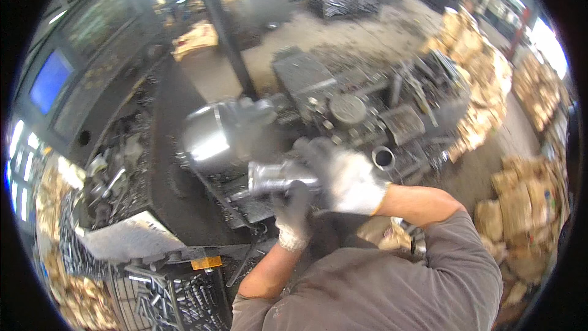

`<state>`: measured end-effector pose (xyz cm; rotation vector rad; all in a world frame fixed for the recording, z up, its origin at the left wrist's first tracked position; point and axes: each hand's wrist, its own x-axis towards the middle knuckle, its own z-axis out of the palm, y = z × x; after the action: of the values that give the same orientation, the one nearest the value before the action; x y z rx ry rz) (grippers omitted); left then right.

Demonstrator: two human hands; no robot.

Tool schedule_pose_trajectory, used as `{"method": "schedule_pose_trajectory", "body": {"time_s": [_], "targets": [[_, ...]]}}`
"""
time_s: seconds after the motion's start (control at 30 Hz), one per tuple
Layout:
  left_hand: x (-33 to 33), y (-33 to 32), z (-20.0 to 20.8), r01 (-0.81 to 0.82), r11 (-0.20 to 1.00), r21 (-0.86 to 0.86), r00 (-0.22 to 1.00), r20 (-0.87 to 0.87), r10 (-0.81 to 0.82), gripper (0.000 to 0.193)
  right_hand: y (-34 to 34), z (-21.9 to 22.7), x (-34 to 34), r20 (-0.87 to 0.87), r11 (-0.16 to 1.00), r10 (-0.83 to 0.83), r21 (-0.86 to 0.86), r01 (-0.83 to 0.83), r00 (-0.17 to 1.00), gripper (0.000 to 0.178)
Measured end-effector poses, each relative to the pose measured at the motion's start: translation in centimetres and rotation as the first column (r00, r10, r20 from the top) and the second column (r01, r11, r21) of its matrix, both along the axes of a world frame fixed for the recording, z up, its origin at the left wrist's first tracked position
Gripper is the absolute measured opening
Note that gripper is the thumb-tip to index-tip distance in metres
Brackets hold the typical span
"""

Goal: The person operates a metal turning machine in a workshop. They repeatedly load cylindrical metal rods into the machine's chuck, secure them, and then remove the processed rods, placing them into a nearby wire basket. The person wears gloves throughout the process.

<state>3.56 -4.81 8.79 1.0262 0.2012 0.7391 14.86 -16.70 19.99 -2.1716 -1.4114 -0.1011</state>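
A shiny metal cylinder point(264, 178) lies sideways between my two gloved hands, in front of a lathe. From below, my left hand point(293, 214) closes round its middle, in a white glove with dark, soiled fingers. My right hand point(346, 178), gloved the same way, closes over the cylinder's right end; its fingers are smeared by motion and partly hidden. Just beyond is the lathe's bright round chuck point(208, 135). Right of my right hand stands a short metal tube point(384, 158) with its round mouth showing.
The lathe carriage point(349, 110) with its round knob and bolts spreads beyond my hands. Dark chips cover the machine bed point(184, 184) at left. Small metal parts fill a wire basket point(177, 303) below. Tan sacks point(517, 208) are piled at right, and a dark bin point(343, 0) stands far back.
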Motion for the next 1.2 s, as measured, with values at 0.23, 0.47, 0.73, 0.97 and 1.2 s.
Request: {"method": "schedule_pose_trajectory", "body": {"time_s": [0.23,0.47,0.73,0.97,1.2], "targets": [[-1.7,-0.3,-10.9,0.119,0.865,-0.488,0.815,-0.45,-0.366,0.071,-5.2,-21.4,-3.5,-0.484,0.905,-0.33,-0.406,0.127,0.81,0.057],[-2.5,-1.6,-7.9,0.187,0.798,-0.572,0.864,-0.291,-0.411,0.06,-10.7,-21.6,-2.8,-0.751,0.975,-0.203,-0.213,0.06,0.628,0.044],[-4.5,2.2,-8.3,0.18,0.797,-0.576,0.862,-0.299,-0.41,0.052,-38.7,-23.9,-3.5,-0.676,0.647,-0.73,-0.732,0.216,-0.102,0.039],[-2.4,0.1,-5.6,0.236,0.716,-0.657,0.784,-0.306,-0.539,0.056,-43.1,-38.5,4.4,-0.168,0.524,-0.827,-0.577,0.626,0.537,0.054],[-2.8,-2.4,-5.0,0.398,0.637,-0.66,0.735,-0.186,-0.652,0.05,-14.6,-14.6,6.0,-0.399,0.93,-0.261,0.139,0.34,0.879,0.075]]}}
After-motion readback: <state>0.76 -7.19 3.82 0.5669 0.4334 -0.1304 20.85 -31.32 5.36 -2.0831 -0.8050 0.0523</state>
